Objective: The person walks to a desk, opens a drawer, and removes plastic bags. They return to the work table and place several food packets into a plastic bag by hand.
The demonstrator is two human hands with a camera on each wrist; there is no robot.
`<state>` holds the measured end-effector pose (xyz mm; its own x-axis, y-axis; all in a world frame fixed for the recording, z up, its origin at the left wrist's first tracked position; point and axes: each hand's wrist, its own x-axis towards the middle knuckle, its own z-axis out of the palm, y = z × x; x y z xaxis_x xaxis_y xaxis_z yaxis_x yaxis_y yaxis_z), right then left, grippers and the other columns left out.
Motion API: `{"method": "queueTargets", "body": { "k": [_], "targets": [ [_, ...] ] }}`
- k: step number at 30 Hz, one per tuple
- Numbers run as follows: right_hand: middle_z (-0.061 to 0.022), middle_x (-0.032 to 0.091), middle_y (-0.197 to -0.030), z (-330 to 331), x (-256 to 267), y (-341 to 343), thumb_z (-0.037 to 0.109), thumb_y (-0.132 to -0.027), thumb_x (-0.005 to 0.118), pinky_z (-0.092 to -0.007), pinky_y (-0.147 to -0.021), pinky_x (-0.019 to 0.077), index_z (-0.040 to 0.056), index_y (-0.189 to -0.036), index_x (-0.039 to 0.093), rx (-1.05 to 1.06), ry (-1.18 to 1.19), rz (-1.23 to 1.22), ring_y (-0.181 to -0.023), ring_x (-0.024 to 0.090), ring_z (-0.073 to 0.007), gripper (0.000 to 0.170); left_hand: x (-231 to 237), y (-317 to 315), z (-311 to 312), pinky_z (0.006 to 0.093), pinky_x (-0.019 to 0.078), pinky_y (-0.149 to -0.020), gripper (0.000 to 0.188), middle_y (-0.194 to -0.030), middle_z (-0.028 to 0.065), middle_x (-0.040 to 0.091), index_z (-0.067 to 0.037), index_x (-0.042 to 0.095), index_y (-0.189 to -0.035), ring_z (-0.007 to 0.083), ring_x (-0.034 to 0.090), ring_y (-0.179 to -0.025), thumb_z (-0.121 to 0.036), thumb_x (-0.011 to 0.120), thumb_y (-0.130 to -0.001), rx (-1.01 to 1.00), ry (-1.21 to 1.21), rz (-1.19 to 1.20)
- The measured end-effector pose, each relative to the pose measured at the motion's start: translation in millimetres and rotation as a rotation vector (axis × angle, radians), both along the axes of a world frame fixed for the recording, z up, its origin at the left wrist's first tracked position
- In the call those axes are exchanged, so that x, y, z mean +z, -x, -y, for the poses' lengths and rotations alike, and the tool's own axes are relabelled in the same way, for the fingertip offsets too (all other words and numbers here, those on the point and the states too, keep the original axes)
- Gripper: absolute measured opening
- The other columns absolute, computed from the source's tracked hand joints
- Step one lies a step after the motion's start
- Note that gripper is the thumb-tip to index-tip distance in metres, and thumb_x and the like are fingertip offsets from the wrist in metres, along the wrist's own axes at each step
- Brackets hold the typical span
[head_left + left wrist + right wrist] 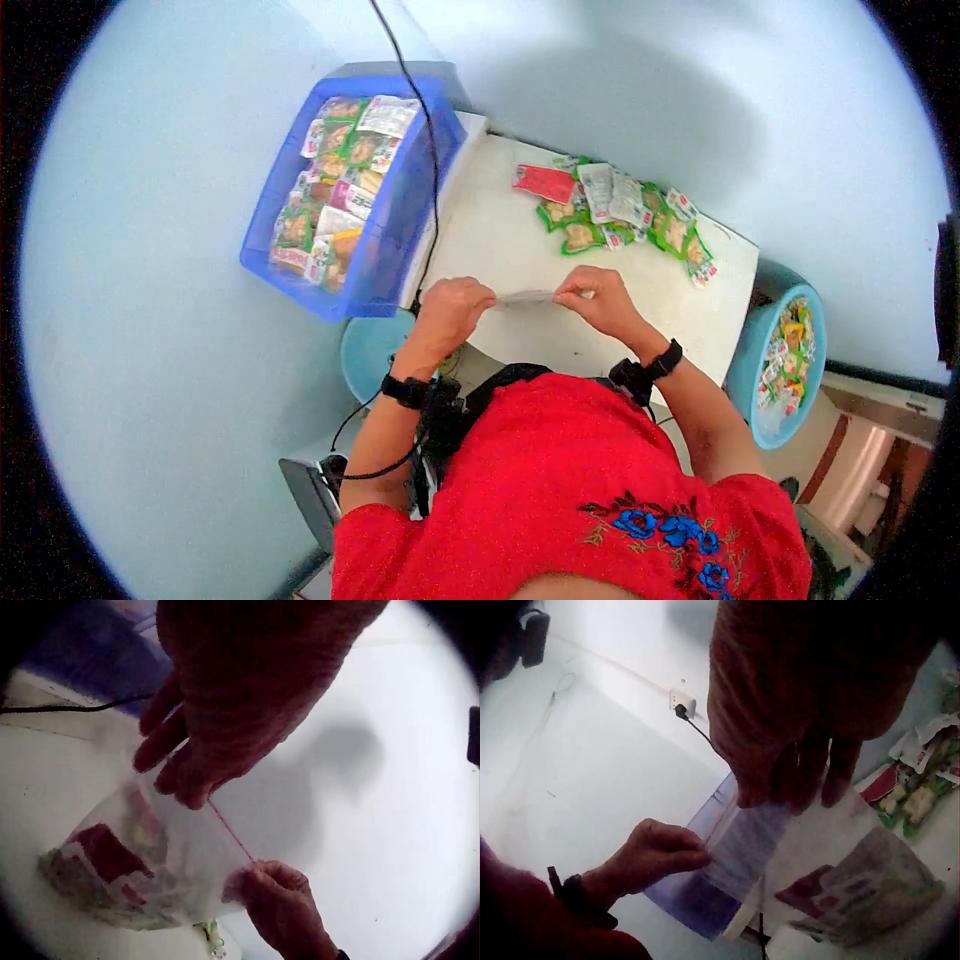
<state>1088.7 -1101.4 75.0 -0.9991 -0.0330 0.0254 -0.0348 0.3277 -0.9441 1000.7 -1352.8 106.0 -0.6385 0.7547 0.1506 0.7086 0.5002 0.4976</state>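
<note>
Between my hands is a clear plastic bag with a thin red strip along its top edge. My left hand pinches one end of that edge, and my right hand pinches the other. In the left wrist view the bag hangs below the fingers, with a dark red packet and other packets inside it. From the right wrist, the filled lower part of the bag shows over the white table, and the left hand holds the far corner of the edge.
Snack packets lie piled at the back of the white table. A blue crate full of packets stands at the left. Blue tubs flank the table, one at the right holding packets, another at lower left. A black cable hangs beside the crate.
</note>
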Motion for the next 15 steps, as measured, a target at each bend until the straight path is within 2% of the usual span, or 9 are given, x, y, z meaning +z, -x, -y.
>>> {"method": "queueTargets", "body": {
  "k": [2, 3, 6, 7, 9, 12, 15],
  "targets": [
    [-0.0064, 0.062, -0.072, 2, -2, 2, 0.012, -0.076, 0.071, -0.029, -0.062, 0.0464, 0.0025, -0.076, 0.066, 0.008, -0.002, -0.036, -0.066, 0.058, -0.0166, 0.01, 4, -1, -2, 0.039, 0.0478, -0.065, 0.004, -0.075, 0.0096, 0.063, -0.007, 0.065, -0.075, 0.0292, 0.06, -0.071, -0.011, 0.064, -0.075, 0.022, 0.061, 0.076],
    [-0.0064, 0.061, -0.071, 2, -3, 3, 0.014, -0.076, 0.071, -0.0301, -0.06, 0.0461, 0.0034, -0.075, 0.066, 0.009, -0.008, -0.052, -0.065, 0.058, -0.0178, 0.012, 9, 4, -4, 0.042, 0.048, -0.073, 0.016, -0.085, 0.0117, 0.066, -0.005, 0.067, -0.087, 0.0312, 0.061, -0.082, -0.018, 0.066, -0.077, -0.029, 0.246, 0.117],
    [-0.0063, 0.061, -0.072, 1, -2, 4, 0.013, -0.076, 0.072, -0.0299, -0.06, 0.0458, 0.003, -0.076, 0.065, 0.011, 0.014, -0.019, -0.064, 0.057, -0.0176, 0.012, 18, -3, -25, 0.0426, 0.0474, -0.076, 0.027, -0.088, 0.0118, 0.065, -0.003, 0.064, -0.095, 0.0318, 0.061, -0.086, -0.021, 0.069, -0.075, -0.055, -0.033, -0.085],
    [-0.0063, 0.061, -0.072, 2, -2, 4, 0.013, -0.076, 0.072, -0.03, -0.06, 0.0458, 0.003, -0.075, 0.066, 0.018, 0.019, -0.019, -0.064, 0.057, -0.0176, 0.012, 13, -6, -32, 0.0425, 0.0469, -0.077, 0.033, -0.088, 0.0114, 0.064, -0.004, 0.062, -0.097, 0.0318, 0.06, -0.087, -0.023, 0.071, -0.073, -0.081, -0.059, -0.077],
    [-0.0064, 0.061, -0.071, 2, -2, 5, 0.012, -0.075, 0.072, -0.0301, -0.059, 0.0456, 0.0031, -0.074, 0.066, 0.032, 0.024, -0.021, -0.063, 0.057, -0.0174, 0.011, 1, -13, -47, 0.0417, 0.0469, -0.076, 0.026, -0.086, 0.0102, 0.064, -0.005, 0.063, -0.092, 0.0307, 0.06, -0.086, -0.022, 0.069, -0.074, -0.108, -0.053, -0.069],
    [-0.0054, 0.062, -0.078, -1, -4, 4, 0.013, -0.073, 0.074, -0.0288, -0.063, 0.0465, 0.0055, -0.087, 0.068, 0.073, 0.007, 0.004, -0.069, 0.058, -0.0162, 0.017, -13, -17, -54, 0.0409, 0.047, -0.074, 0.012, -0.084, 0.009, 0.065, -0.007, 0.064, -0.084, 0.0289, 0.061, -0.085, -0.018, 0.062, -0.078, -0.141, 0.018, -0.052],
    [-0.0069, 0.065, -0.096, -6, -3, 1, 0.014, -0.068, 0.078, -0.0308, -0.078, 0.0481, 0.0095, -0.107, 0.065, 0.034, 0.152, 0.07, -0.091, 0.061, -0.0194, 0.042, -17, -20, -56, 0.0412, 0.047, -0.074, 0.01, -0.084, 0.0091, 0.065, -0.008, 0.065, -0.082, 0.0287, 0.061, -0.083, -0.015, 0.059, -0.079, -0.106, 0.083, -0.049]
  ]
}}
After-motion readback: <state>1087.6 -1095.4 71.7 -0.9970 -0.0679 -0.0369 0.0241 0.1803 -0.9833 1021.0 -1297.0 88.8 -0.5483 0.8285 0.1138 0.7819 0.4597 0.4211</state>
